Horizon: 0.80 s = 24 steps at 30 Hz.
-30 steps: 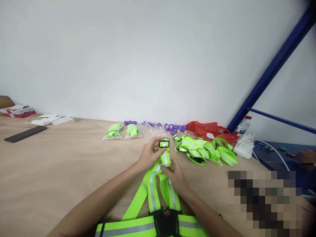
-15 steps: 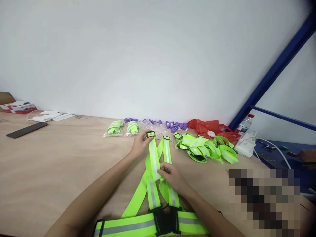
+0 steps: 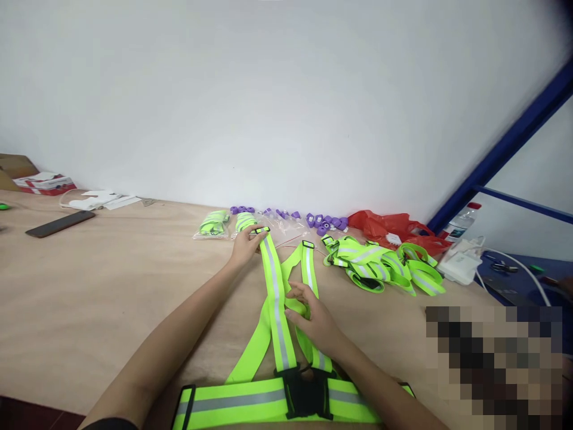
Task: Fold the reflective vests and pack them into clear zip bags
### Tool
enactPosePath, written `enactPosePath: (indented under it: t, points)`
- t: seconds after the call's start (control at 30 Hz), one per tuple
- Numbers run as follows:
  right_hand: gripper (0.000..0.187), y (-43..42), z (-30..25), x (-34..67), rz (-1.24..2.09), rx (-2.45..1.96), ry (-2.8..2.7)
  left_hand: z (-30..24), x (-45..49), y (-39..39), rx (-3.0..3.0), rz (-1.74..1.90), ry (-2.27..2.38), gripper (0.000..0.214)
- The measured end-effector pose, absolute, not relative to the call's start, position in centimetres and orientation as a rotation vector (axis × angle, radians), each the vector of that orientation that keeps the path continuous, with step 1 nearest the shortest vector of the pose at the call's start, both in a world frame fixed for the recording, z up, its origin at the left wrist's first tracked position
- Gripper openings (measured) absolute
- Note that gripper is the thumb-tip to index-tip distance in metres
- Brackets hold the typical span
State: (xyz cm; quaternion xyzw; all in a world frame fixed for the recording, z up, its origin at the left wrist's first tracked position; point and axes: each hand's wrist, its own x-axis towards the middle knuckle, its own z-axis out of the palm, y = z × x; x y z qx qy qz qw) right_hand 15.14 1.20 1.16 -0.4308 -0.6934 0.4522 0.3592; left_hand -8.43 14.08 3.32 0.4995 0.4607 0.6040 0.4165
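Observation:
A lime-green reflective harness (image 3: 278,298) with silver stripes lies on the table in front of me. Its wide waist belt (image 3: 233,402) runs across the near edge, with a black buckle (image 3: 307,393) at the middle. My left hand (image 3: 248,243) pinches the far end of the left shoulder strap at its black slider and holds that strap straight. Over the right shoulder strap (image 3: 308,269) is my right hand (image 3: 313,313), its fingers apart and gripping nothing. Its thumb is close beside the left strap; whether they touch I cannot tell.
Two bagged green bundles (image 3: 213,223) and several purple rolls (image 3: 324,223) lie by the wall. More green harnesses (image 3: 371,263) are heaped at right, near a red plastic bag (image 3: 394,227), a bottle (image 3: 461,222) and a white adapter (image 3: 459,263). A dark flat bar (image 3: 60,223) lies left.
My left hand has drawn the strap end to the left and away, and the strap is now straight. My right hand has let go of the strap and its fingers have opened.

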Motion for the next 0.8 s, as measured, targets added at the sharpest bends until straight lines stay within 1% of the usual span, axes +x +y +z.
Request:
enactPosePath:
  t: [0.1, 0.2, 0.27, 0.33, 0.43, 0.57, 0.8]
  points:
    - [0.066, 0.9, 1.0, 15.2, 1.083, -1.162, -1.91, 2.5, -9.5, 14.7, 1.21, 1.513, 1.209, 0.058]
    - [0.071, 0.9, 0.9, 15.3, 0.967, -1.155, -2.059, 1.6, -10.1, 15.2, 1.175, 1.533, 1.244, 0.061]
    - [0.069, 1.0, 0.8, 15.3, 0.851, -1.126, -2.24, 1.0, -10.2, 15.4, 1.184, 1.538, 1.252, 0.062]
    - [0.063, 1.0, 0.9, 15.3, 0.733, -1.1, -2.427, 0.6, -10.4, 15.6, 1.243, 1.52, 1.243, 0.06]
    - [0.058, 0.9, 0.9, 15.3, 0.615, -1.097, -2.556, 0.0, -10.6, 15.6, 1.401, 1.464, 1.232, 0.054]
    - [0.06, 0.7, 0.9, 15.3, 0.579, -1.1, -2.566, -0.2, -10.9, 15.4, 1.642, 1.392, 1.291, 0.05]
    - [0.062, 0.6, 1.4, 15.0, 0.545, -1.149, -2.618, 0.4, -10.0, 14.7, 2.052, 1.265, 1.328, 0.05]
